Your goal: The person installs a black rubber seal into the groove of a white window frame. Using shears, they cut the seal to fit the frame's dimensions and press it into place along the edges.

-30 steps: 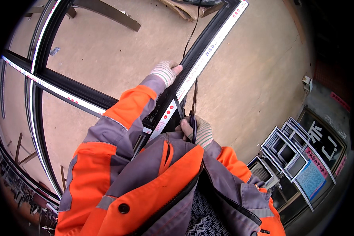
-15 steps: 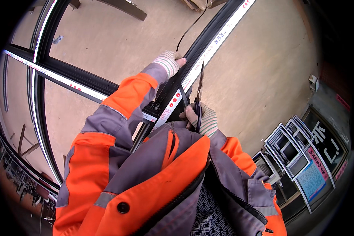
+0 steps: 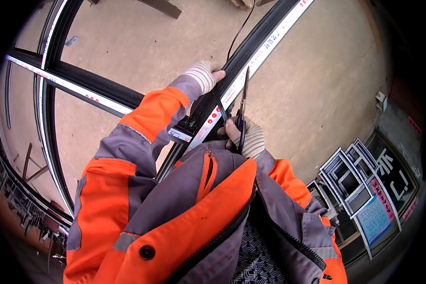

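Observation:
A large black window frame (image 3: 87,86) with white protective tape lies over the concrete floor. My left hand (image 3: 202,75), in a striped knit glove, presses its fingers on the frame's long diagonal bar (image 3: 265,35), where a thin black strip (image 3: 239,31) runs off toward the top. My right hand (image 3: 248,137), gloved the same way, grips a pair of black scissors (image 3: 243,106) whose blades point up along that bar, close to my left fingertips. My orange and grey jacket sleeves fill the lower middle.
Concrete floor (image 3: 326,85) spreads right of the bar. A stack of smaller window frames (image 3: 350,182) leans at the lower right beside a blue sheet (image 3: 374,218). More frame bars curve along the left edge (image 3: 47,118). A plank (image 3: 158,7) lies at the top.
The view has shifted closer over the bar. My right hand has lifted the scissors so the blades point up along the bar. My left hand has stayed on the frame.

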The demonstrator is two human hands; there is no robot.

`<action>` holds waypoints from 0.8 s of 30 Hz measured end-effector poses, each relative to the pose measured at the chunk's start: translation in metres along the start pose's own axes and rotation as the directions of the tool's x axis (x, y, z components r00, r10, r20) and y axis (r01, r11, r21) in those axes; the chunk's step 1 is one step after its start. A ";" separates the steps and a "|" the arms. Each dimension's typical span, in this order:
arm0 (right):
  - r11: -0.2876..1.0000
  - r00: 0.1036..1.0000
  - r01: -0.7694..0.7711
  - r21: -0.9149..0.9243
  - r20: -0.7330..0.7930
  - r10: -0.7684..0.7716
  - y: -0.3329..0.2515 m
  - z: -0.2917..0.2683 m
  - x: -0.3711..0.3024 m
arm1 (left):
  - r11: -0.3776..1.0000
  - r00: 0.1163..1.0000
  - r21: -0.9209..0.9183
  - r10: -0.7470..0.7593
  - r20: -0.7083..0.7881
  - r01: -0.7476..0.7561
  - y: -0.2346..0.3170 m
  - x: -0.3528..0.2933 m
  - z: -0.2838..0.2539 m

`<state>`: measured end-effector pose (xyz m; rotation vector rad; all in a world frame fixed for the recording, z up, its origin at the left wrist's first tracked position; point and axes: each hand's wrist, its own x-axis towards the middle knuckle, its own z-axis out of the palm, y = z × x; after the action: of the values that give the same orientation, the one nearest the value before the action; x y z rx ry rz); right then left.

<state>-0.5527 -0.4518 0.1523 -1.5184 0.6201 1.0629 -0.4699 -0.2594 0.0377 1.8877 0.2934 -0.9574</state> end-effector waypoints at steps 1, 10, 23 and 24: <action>1.000 1.000 0.004 -0.007 0.002 -0.004 -0.001 0.001 0.001 | 1.000 1.000 -0.005 0.000 0.008 0.000 0.001 -0.001 -0.002; 1.000 1.000 -0.003 -0.012 0.006 0.003 -0.004 -0.003 0.006 | 1.000 0.997 0.025 0.013 0.080 -0.015 -0.011 -0.004 -0.003; 0.999 0.999 -0.038 0.026 0.022 0.037 -0.008 -0.002 0.011 | 0.994 0.998 -0.085 -0.068 -0.016 0.067 -0.006 -0.016 0.004; 0.999 0.999 -0.039 0.027 0.026 0.038 -0.006 -0.002 0.012 | 0.992 0.996 -0.093 -0.089 -0.031 0.086 -0.004 -0.016 0.008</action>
<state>-0.5411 -0.4505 0.1449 -1.4723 0.6460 1.0970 -0.4868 -0.2605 0.0453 1.8214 0.4372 -0.9542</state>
